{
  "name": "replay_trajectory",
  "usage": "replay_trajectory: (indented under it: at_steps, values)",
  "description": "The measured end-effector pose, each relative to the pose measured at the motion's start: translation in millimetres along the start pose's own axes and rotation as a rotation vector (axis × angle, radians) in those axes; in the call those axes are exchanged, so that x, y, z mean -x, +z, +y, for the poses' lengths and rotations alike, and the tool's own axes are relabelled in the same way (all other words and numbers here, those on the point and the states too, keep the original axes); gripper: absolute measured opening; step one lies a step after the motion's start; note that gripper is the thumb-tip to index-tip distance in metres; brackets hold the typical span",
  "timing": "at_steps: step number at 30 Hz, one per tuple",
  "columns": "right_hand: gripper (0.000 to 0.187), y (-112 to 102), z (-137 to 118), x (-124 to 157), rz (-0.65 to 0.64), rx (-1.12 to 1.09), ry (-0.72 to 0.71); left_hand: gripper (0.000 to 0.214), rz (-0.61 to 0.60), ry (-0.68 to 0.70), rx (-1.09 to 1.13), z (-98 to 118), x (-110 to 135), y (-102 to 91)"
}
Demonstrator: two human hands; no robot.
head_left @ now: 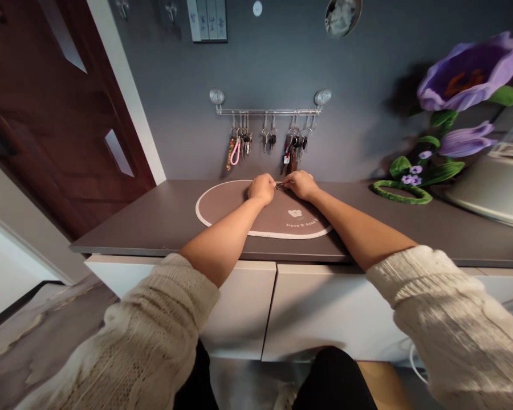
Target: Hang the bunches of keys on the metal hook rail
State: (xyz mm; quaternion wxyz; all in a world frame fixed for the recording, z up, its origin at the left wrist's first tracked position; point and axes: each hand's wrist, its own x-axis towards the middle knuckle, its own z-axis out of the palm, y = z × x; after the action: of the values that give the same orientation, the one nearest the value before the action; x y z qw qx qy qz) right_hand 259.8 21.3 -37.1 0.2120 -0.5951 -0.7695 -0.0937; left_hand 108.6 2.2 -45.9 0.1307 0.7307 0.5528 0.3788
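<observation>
In the head view, a small metallic item (279, 186) is seen at the centre of the frame, between the two hands, above the upper part of an oval brown mat (224, 205) with a pale rim. By the left hand (261, 189), fingers curled, the item's left end is pinched; the grip is closed at the fingertips. By the right hand (300, 185), its right side is pinched between thumb and fingers, that grip being closed as well. Which kind of item is held cannot be told, as it is too small and partly covered.

The mat is laid on a dark table (154, 213) across the middle of the frame. On the wall at upper centre, a clear rail (269, 112) is fixed, from which key bunches are hung, a pink strap (236, 152) among them at the left. At upper right, a large purple flower (470, 74) is shown above a green ring (410, 200) that is rested on the table. White cabinet doors (235, 307) are seen below.
</observation>
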Motion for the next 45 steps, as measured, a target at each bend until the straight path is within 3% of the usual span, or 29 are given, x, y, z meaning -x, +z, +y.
replay_trajectory:
  at_steps: [9, 22, 28, 34, 40, 45]
  values:
    - [0.013, -15.4, -6.3, 7.9, -0.024, -0.151, -0.026, 0.013, 0.017, 0.039, 0.051, 1.0, -0.1, -1.9]
    - [0.009, -45.0, -19.6, 21.7, 0.019, -0.316, -0.019, 0.015, 0.054, 0.302, 0.091, 5.9, -0.9, -3.4]
    - [0.012, -47.1, -14.3, 19.8, 0.037, -0.551, -0.010, 0.014, 0.073, 0.327, 0.134, 8.1, -2.7, -3.7]
    - [0.015, -42.7, -12.9, 18.3, 0.027, -0.895, 0.039, 0.012, 0.100, 0.271, 0.404, 6.3, -5.6, -1.4]
    - [0.017, -40.5, -18.7, 22.9, 0.026, -1.044, 0.006, 0.007, 0.123, 0.176, 0.741, 9.0, -5.8, 0.4]
    - [0.019, -37.2, -25.1, 25.6, 0.058, -1.167, 0.002, 0.006, 0.092, 0.080, 0.880, 14.3, -1.9, -2.4]
